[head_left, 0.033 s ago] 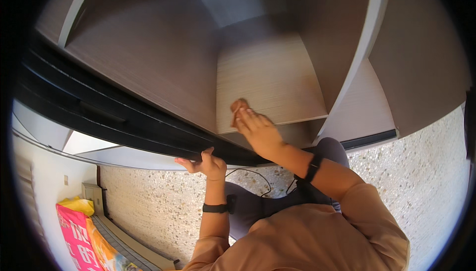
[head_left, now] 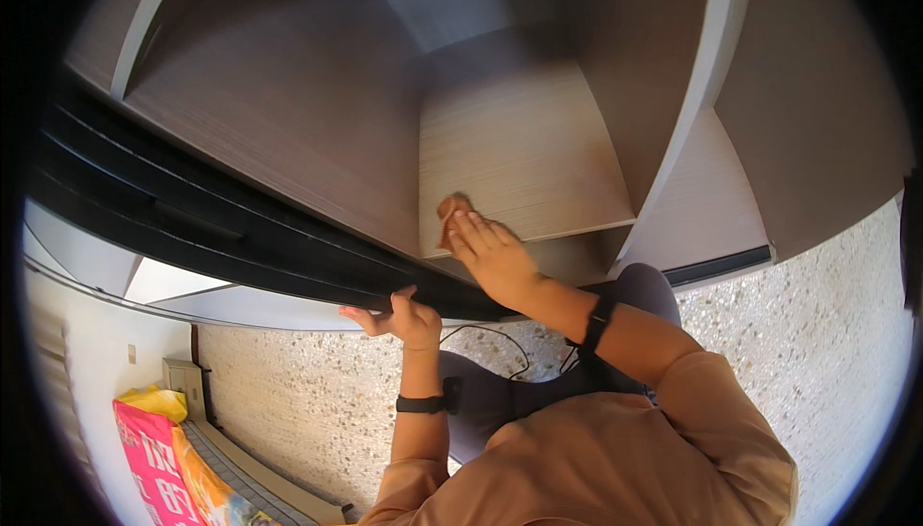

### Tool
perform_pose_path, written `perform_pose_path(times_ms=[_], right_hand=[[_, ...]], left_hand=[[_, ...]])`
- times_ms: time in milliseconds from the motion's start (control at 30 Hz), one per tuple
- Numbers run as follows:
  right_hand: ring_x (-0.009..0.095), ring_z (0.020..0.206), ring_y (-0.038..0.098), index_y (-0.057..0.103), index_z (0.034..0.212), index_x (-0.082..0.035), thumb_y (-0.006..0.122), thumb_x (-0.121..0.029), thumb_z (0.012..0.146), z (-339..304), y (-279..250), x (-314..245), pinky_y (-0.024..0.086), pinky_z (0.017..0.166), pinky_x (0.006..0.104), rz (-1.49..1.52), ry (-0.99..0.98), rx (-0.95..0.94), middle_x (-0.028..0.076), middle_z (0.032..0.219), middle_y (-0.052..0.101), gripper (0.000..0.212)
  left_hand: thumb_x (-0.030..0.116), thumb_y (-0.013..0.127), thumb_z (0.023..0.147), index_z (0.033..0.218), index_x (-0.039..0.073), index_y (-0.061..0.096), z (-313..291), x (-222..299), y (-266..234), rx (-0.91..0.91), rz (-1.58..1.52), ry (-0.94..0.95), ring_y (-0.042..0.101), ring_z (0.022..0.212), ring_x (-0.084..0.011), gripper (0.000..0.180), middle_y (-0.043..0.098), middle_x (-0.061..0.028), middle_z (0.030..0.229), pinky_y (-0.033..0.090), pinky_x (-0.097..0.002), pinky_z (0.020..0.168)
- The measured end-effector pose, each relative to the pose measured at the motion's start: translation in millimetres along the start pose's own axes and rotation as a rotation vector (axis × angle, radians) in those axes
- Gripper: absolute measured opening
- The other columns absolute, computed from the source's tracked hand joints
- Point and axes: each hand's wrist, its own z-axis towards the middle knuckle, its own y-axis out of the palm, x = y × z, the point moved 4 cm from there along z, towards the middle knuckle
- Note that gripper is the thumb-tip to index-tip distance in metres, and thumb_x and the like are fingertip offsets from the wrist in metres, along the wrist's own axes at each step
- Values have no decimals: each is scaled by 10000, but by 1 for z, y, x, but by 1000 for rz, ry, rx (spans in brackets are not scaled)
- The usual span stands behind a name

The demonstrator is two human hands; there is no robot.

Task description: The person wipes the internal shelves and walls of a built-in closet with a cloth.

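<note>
"Where's the cloth?"
"Brown, bunched, on the pale shelf, right by its front-left corner! My right hand covers part of it, fingers close together; whether they clamp it, I can't tell."
"Left hand?"
"Mine's at the black panel's lower edge, fingers apart!"

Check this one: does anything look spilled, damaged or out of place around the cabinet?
Nothing looks spilled or damaged. Mildly odd: a thin dark cable loops over the speckled floor near the person's left leg, where feet could catch it. The bunched brown cloth under the right hand on the pale shelf looks ordinary.
</note>
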Motion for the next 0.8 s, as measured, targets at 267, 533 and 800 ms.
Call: perform_pose_path(times_ms=[267, 533, 800], right_hand=[[292, 1283, 496, 538, 1331, -96, 503, -105, 856, -10, 0, 12, 335, 1124, 449, 111, 6, 23, 175, 1431, 467, 476], [301, 1308, 465, 507, 1372, -136, 572, -5, 772, -64, -32, 73, 290, 1127, 520, -5, 92, -98, 111, 1482, 418, 618], [400, 1345, 402, 541, 1343, -110, 514, -19, 896, -100, -65, 114, 280, 1088, 601, -122, 243, -51, 160, 1513, 375, 457]], left_hand=[[-73, 483, 829, 759, 26, 562, 11, 62, -37, -172, -270, -204, 179, 1383, -474, 145, 329, -262, 1351, 140, -606, 1133], [-76, 517, 873, 974, 3, 589, -47, 79, -18, -555, -576, -464, 583, 1080, -399, 147, 593, -209, 1077, 456, -417, 934], [-68, 529, 839, 1141, 17, 604, 8, 61, 34, -419, -527, -210, 562, 1161, -393, 322, 600, -176, 1167, 447, -442, 976]])
